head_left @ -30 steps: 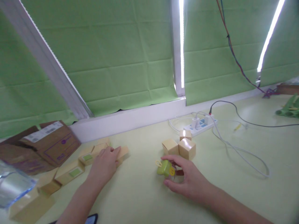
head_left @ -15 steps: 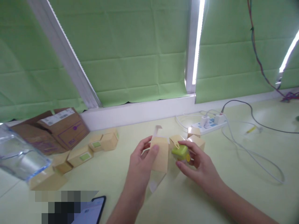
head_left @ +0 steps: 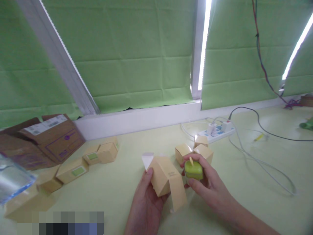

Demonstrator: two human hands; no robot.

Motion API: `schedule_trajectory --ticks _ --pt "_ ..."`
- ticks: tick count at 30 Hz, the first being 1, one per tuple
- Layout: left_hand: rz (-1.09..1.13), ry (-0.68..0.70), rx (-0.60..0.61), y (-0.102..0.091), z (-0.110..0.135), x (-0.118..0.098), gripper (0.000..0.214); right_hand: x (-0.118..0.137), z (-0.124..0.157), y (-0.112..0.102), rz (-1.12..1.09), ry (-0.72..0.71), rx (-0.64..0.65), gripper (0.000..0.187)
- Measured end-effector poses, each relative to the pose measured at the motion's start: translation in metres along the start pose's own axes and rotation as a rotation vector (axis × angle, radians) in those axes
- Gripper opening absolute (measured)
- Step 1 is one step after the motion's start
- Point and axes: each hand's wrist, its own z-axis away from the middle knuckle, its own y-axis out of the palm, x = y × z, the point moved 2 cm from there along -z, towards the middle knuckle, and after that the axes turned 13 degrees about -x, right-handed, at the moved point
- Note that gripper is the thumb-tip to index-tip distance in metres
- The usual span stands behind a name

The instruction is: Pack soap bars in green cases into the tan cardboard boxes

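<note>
A small tan cardboard box (head_left: 160, 174) rests in my left hand (head_left: 148, 202), with the thumb on its side and the fingers beneath. Its end flaps stand open: a pale one at the upper left, a tan one hanging at the lower right. Just to the right, my right hand (head_left: 207, 179) grips a small rounded green item (head_left: 193, 169) with a yellowish loop or tab on top; its exact kind I cannot make out. The item is held close beside the box, outside it. Behind my right hand several closed tan boxes (head_left: 183, 151) stand together.
A white power strip (head_left: 217, 131) with plugs and cables lies at the back right. On the left are a row of tan boxes (head_left: 73, 171) with green labels, a large brown carton (head_left: 58, 140) and a clear plastic bag (head_left: 14, 179). A yellow piece (head_left: 258, 137) lies right.
My left hand has turned the box from upright to tilted, its open flap now facing lower right. My right hand has turned the green item so its loop points up. The view has shifted right.
</note>
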Motion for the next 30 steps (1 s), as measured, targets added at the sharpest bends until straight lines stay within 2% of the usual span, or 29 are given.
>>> schedule_trajectory --ticks 4,6,8,10,13,16,19,30 --pt "-0.017 0.071 -0.085 -0.009 -0.004 -0.003 0.044 -0.003 0.000 -0.001 -0.076 0.112 0.094 0.039" --pt "-0.022 0.096 -0.094 -0.010 -0.005 -0.002 0.048 -0.002 0.000 -0.002 -0.038 0.102 0.132 0.047" --pt "-0.008 0.127 -0.082 -0.009 -0.005 0.000 0.051 0.003 0.001 -0.003 0.088 0.017 0.138 0.059" --pt "0.001 0.150 -0.077 -0.008 -0.006 0.002 0.055 0.009 0.004 -0.001 0.242 -0.139 0.143 0.065" --pt "0.011 0.169 -0.083 -0.007 -0.008 0.004 0.064 0.014 0.010 0.004 0.383 -0.370 0.167 0.065" --pt "0.040 0.165 -0.051 -0.008 -0.010 0.006 0.065 0.014 0.012 0.007 0.460 -0.463 0.123 0.057" --pt "0.031 0.154 -0.023 -0.008 -0.010 0.007 0.061 0.012 0.009 0.005 0.495 -0.457 0.070 0.051" --pt "-0.033 0.122 -0.061 -0.010 -0.013 0.011 0.064 0.012 0.003 0.000 0.480 -0.344 0.010 0.045"
